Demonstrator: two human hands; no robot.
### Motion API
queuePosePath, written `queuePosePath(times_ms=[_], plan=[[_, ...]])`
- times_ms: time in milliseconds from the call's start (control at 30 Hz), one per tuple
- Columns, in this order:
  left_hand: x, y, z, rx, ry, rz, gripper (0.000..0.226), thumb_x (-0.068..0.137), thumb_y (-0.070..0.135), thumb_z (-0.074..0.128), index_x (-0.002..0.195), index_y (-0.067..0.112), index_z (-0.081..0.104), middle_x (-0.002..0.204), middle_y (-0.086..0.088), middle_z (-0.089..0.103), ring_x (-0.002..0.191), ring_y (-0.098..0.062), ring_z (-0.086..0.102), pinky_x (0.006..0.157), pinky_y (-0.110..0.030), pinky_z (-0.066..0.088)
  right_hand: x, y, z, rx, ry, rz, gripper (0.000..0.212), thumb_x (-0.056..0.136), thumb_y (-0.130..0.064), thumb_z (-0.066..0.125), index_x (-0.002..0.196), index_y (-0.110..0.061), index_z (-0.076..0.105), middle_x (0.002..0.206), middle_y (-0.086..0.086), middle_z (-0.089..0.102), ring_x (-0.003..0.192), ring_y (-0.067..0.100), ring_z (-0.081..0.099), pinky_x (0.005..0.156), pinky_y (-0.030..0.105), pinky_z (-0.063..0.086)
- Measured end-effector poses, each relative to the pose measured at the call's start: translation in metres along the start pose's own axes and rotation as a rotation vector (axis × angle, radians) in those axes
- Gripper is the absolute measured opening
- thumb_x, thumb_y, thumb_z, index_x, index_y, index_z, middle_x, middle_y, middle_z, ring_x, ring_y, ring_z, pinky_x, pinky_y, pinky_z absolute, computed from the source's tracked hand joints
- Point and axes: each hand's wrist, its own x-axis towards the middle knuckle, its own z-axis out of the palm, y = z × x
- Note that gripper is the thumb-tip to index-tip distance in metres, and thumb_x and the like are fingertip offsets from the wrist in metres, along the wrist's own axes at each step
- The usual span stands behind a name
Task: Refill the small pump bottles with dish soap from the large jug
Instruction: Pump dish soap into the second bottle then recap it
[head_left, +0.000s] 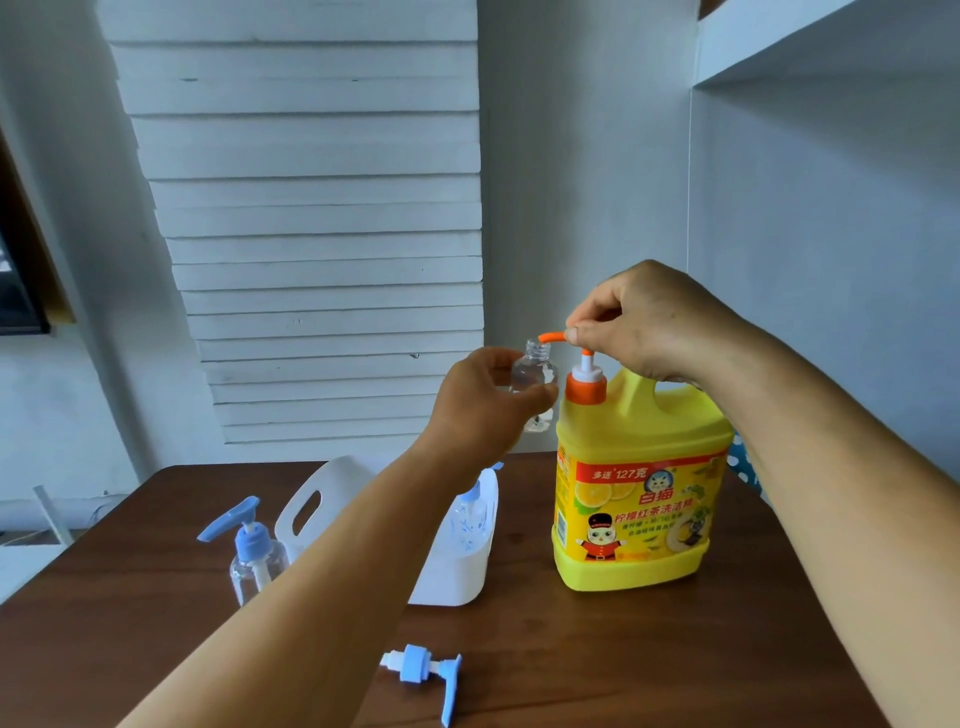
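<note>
Head camera view, looking down over a dark wooden table (571, 675) set against a pale wall. A large yellow jug (636, 499) of dish soap stands upright on the right side of the table, topped with an orange pump (584, 371) whose spout points left. The right hand (639, 322) rests on the pump head, fingers curled over it. The left hand (485, 400) grasps a small clear bottle (535, 371), cap off, lifted in the air just left of the jug, its open neck directly beneath the spout tip.

On the table, the removed blue pump cap (423, 670) lies on its side at the near edge. A second small bottle (254, 556), its blue pump still fitted, stands at the left. A white plastic caddy (332, 499) behind the left forearm holds another bottle, partly hidden.

The step in hand appears to be filling the first bottle. Next, the right hand likely needs to press the pump down steadily while the left keeps the neck aligned under the spout.
</note>
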Motion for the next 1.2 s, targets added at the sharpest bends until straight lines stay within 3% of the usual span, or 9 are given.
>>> queuePosePath(times_ms=[133, 233, 300, 367, 500, 733, 833, 933, 1200], plan=[[-0.002, -0.001, 0.002, -0.048, -0.017, -0.031, 0.027, 0.079, 0.021, 0.072, 0.099, 0.023, 0.054, 0.086, 0.015, 0.059, 0.072, 0.002, 0.056, 0.052, -0.007, 0.038, 0.0, -0.001, -0.001, -0.001, -0.003, 0.006, 0.014, 0.088, -0.027, 0.062, 0.091, -0.018, 0.072, 0.09, -0.003, 0.063, 0.066, 0.002, 0.048, 0.052, 0.017, 0.034], [-0.004, -0.002, 0.002, -0.062, -0.002, -0.043, 0.03, 0.078, 0.02, 0.073, 0.103, 0.02, 0.056, 0.096, 0.007, 0.063, 0.077, -0.002, 0.058, 0.047, -0.007, 0.043, 0.0, -0.001, -0.001, -0.012, -0.007, 0.003, 0.015, 0.089, -0.026, 0.061, 0.092, -0.017, 0.072, 0.09, -0.002, 0.063, 0.064, 0.003, 0.048, 0.051, 0.017, 0.033], [-0.005, -0.002, 0.002, -0.074, -0.002, -0.053, 0.034, 0.077, 0.019, 0.074, 0.108, 0.016, 0.058, 0.102, 0.002, 0.065, 0.08, -0.004, 0.06, 0.053, -0.009, 0.043, 0.0, -0.001, 0.0, -0.016, -0.005, 0.001, 0.015, 0.089, -0.026, 0.06, 0.093, -0.017, 0.071, 0.091, -0.001, 0.064, 0.065, 0.004, 0.048, 0.051, 0.017, 0.033], [-0.007, 0.0, 0.0, -0.079, -0.005, -0.061, 0.037, 0.078, 0.019, 0.073, 0.112, 0.016, 0.058, 0.104, 0.002, 0.066, 0.08, -0.004, 0.06, 0.056, -0.009, 0.041, -0.001, -0.002, 0.0, -0.022, -0.001, 0.004, 0.014, 0.089, -0.026, 0.06, 0.094, -0.018, 0.071, 0.093, 0.0, 0.066, 0.068, 0.006, 0.05, 0.053, 0.016, 0.035], [-0.011, 0.002, -0.003, -0.081, -0.006, -0.061, 0.036, 0.079, 0.018, 0.072, 0.112, 0.016, 0.058, 0.1, 0.005, 0.065, 0.077, -0.003, 0.06, 0.044, -0.002, 0.042, -0.004, -0.005, 0.001, -0.043, 0.004, 0.014, 0.019, 0.092, -0.024, 0.056, 0.102, -0.017, 0.07, 0.1, 0.002, 0.066, 0.082, 0.014, 0.054, 0.054, 0.017, 0.037], [-0.025, 0.007, -0.013, -0.105, -0.014, -0.076, 0.033, 0.08, 0.015, 0.071, 0.111, 0.014, 0.062, 0.082, 0.012, 0.064, 0.068, -0.002, 0.06, 0.041, -0.006, 0.043, -0.013, -0.015, 0.007, -0.048, 0.048, 0.032, 0.03, 0.09, -0.029, 0.058, 0.118, -0.02, 0.064, 0.126, 0.003, 0.061, 0.112, 0.021, 0.056, 0.082, 0.026, 0.039], [-0.034, 0.005, -0.022, -0.093, -0.003, -0.072, 0.033, 0.08, 0.014, 0.07, 0.112, 0.013, 0.062, 0.085, 0.01, 0.066, 0.07, -0.002, 0.061, 0.046, -0.004, 0.044, -0.022, -0.028, 0.013, -0.004, 0.122, -0.03, 0.03, 0.089, -0.028, 0.06, 0.118, -0.02, 0.065, 0.128, 0.002, 0.061, 0.117, 0.02, 0.055, 0.085, 0.024, 0.038], [-0.047, 0.001, -0.036, -0.073, 0.019, -0.081, 0.034, 0.08, 0.013, 0.071, 0.113, 0.013, 0.061, 0.092, 0.005, 0.068, 0.075, -0.004, 0.063, 0.055, -0.006, 0.046, -0.031, -0.041, 0.022, 0.036, 0.134, -0.111, 0.027, 0.087, -0.027, 0.063, 0.113, -0.021, 0.068, 0.119, -0.001, 0.066, 0.11, 0.017, 0.058, 0.083, 0.021, 0.038], [-0.089, -0.032, -0.073, 0.088, 0.094, -0.144, 0.038, 0.081, 0.018, 0.07, 0.117, 0.015, 0.058, 0.103, 0.006, 0.068, 0.097, -0.014, 0.064, 0.079, -0.024, 0.048, -0.066, -0.06, 0.073, 0.125, -0.039, -0.147, 0.023, 0.085, -0.02, 0.064, 0.107, -0.017, 0.07, 0.106, -0.001, 0.071, 0.097, 0.012, 0.063, 0.081, 0.019, 0.043]])
